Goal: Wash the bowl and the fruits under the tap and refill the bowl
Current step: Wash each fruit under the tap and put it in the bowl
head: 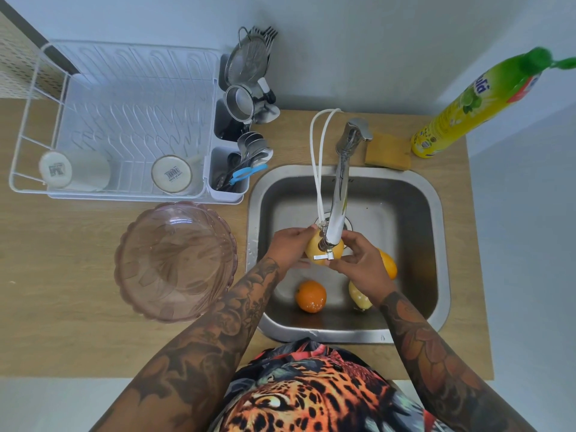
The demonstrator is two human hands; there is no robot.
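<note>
A yellow fruit [314, 251] sits under the tap spout [338, 213], over the steel sink [430, 244]. My left hand [288, 246] grips its left side and my right hand [361, 265] holds its right side; the spout end hides part of the fruit. Down in the basin lie an orange [311, 296], a pale yellow fruit [360, 297] and a second orange [389, 265], partly hidden behind my right hand. The pink glass bowl [174, 260] stands empty on the wooden counter, left of the sink.
A white dish rack [124, 120] with two upturned cups and a cutlery caddy [229, 176] stands at the back left. A sponge [388, 151] and a yellow dish soap bottle [467, 110] are behind the sink. A white hose [318, 169] runs along the tap.
</note>
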